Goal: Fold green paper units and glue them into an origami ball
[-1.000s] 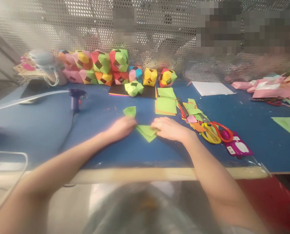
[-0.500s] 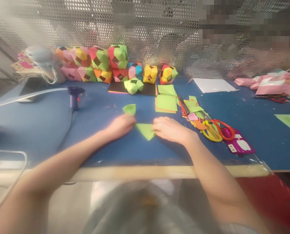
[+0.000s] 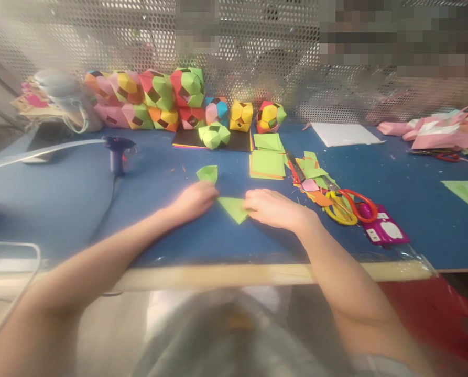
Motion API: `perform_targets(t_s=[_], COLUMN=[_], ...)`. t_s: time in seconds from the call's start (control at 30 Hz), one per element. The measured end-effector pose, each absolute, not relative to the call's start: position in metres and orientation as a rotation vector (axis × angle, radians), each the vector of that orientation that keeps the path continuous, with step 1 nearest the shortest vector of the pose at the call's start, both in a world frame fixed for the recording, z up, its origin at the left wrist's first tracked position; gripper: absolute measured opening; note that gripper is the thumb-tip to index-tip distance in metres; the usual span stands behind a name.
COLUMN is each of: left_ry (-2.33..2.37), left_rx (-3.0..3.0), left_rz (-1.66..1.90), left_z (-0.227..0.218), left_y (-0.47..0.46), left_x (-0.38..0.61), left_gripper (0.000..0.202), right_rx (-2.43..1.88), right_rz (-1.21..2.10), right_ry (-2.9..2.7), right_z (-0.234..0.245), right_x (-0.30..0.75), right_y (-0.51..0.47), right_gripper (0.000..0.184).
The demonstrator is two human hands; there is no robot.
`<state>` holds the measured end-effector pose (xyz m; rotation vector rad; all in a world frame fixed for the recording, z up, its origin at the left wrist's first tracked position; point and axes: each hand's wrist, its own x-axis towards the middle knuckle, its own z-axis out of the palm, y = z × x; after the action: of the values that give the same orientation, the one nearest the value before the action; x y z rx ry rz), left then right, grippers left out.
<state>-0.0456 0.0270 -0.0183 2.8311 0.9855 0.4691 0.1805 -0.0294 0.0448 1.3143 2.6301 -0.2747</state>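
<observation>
- Our left hand (image 3: 197,200) is closed down, fingers bunched at the left corner of the green sheet (image 3: 234,208); whether it pinches or only presses, we cannot tell.
- Our right hand (image 3: 267,206) holds the right corner, fingers curled over it, its grip partly hidden.
- The sheet lies on the table (image 3: 178,241) between our hands, a triangle with its point toward us.
- A second ago its layers showed offset near that point; now we see one smooth triangle, so we judge the edges are nearly matched and the fold is being settled.
- Both hands stay close to the same corners, which suggests we are aligning or creasing rather than turning the paper.
- A folded green piece (image 3: 209,173) sits just beyond our left hand, apart from the sheet.
- Beyond our right hand lies the square stack (image 3: 267,165), with scraps (image 3: 316,175) beside it.
</observation>
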Motion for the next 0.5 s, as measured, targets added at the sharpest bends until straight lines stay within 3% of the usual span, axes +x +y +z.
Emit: perform_targets(t_s=[0.37, 0.5], left_ry=[1.157, 0.982], left_rx=[2.803, 2.779], left_rz=[0.565, 0.58], left_z=[-0.005, 0.005], left_y=[0.017, -0.009], left_x=[-0.043, -0.029], left_gripper=[0.025, 0.026], right_rx=[1.346, 1.337], right_rz=[-0.31, -0.277], right_ry=[2.562, 2.563], right_z=[0.05, 0.048], right_x=[0.179, 0.178], right_y=[-0.033, -0.033], right_gripper=[0.019, 0.02])
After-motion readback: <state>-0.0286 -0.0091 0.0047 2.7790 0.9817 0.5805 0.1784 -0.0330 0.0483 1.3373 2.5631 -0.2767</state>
